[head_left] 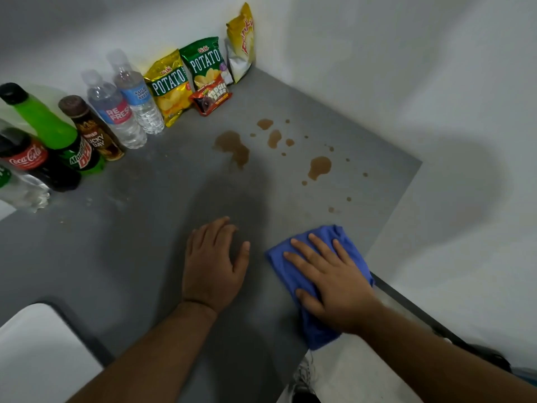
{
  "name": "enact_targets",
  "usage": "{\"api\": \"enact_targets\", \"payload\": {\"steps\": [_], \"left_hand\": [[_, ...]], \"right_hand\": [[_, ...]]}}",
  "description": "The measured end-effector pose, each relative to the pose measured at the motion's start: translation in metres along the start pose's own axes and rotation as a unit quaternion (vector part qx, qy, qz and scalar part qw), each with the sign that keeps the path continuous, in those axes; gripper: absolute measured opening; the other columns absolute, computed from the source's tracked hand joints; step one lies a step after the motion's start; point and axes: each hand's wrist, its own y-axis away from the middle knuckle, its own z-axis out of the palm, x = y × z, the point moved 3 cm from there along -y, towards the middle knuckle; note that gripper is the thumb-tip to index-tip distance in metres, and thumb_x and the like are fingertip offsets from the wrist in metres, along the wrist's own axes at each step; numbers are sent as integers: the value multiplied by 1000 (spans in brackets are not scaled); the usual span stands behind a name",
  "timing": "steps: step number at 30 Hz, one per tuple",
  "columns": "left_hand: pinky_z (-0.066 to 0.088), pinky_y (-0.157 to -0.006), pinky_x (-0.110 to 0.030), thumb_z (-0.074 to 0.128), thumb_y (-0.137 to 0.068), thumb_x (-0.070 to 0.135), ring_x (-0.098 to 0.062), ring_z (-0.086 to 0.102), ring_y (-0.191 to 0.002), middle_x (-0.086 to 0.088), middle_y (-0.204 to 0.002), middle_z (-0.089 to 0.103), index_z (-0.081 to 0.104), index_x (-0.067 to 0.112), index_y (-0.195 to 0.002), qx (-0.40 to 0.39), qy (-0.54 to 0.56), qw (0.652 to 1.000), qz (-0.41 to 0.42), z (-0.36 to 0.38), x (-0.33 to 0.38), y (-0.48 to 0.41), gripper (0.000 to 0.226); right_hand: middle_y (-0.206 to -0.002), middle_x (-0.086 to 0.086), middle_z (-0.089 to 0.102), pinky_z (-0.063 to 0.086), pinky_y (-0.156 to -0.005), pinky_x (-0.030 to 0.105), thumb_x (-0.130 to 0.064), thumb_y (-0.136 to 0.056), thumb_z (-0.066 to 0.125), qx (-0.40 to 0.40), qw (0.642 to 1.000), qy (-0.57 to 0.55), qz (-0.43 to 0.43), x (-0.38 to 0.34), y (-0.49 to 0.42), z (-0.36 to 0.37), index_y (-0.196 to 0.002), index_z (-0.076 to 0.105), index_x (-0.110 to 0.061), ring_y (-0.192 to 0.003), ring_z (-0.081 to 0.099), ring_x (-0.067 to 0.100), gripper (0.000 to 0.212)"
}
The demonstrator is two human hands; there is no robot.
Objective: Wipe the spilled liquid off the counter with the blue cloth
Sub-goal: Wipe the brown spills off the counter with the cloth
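Brown spilled liquid lies on the grey counter (130,228) in several puddles and drops: a large one (232,146) at centre, another (319,167) further right, small spots around them. The blue cloth (286,267) lies flat near the counter's front right corner. My right hand (328,277) rests palm down on the cloth with fingers spread, pressing it onto the counter. My left hand (213,266) lies flat on the bare counter just left of the cloth, holding nothing. Both hands are nearer to me than the spill.
Along the back wall stand bottles: Coca-Cola (29,161), a green soda (55,132), a brown drink (93,132), two water bottles (119,114). Chip bags (171,88) and a snack pack (210,98) fill the corner. A white surface (37,353) sits front left. The counter's right edge (406,199) drops off.
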Motion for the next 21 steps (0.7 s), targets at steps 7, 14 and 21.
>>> {"api": "enact_targets", "payload": {"steps": [7, 14, 21], "left_hand": [[42, -111, -56, 48, -96, 45, -39, 57, -125, -12, -138, 63, 69, 9, -119, -32, -50, 998, 4, 13, 5, 8, 48], [43, -110, -56, 56, -92, 44, -39, 56, -125, -11, -140, 61, 67, 11, -119, -23, -50, 998, 8, 16, 5, 9, 44], [42, -111, -55, 53, -94, 45, -39, 54, -127, -12, -142, 59, 66, 9, -123, -32, -64, 997, 12, 17, 5, 9, 47]], "right_hand": [[-173, -6, -1, -3, -125, 60, -70, -100, 16, 29, 996, -12, 82, -36, -40, -9, -163, 12, -36, -158, -11, 27, 72], [-172, -14, 1, -7, -125, 51, -70, -103, 22, 12, 1000, -1, -20, 4, 17, 4, -162, 3, -44, -158, -12, 15, 68], [-173, -4, -2, -1, -125, 61, -70, -98, 11, 26, 991, -2, 129, 0, -54, -18, -164, 3, -34, -158, -9, 29, 75]]}}
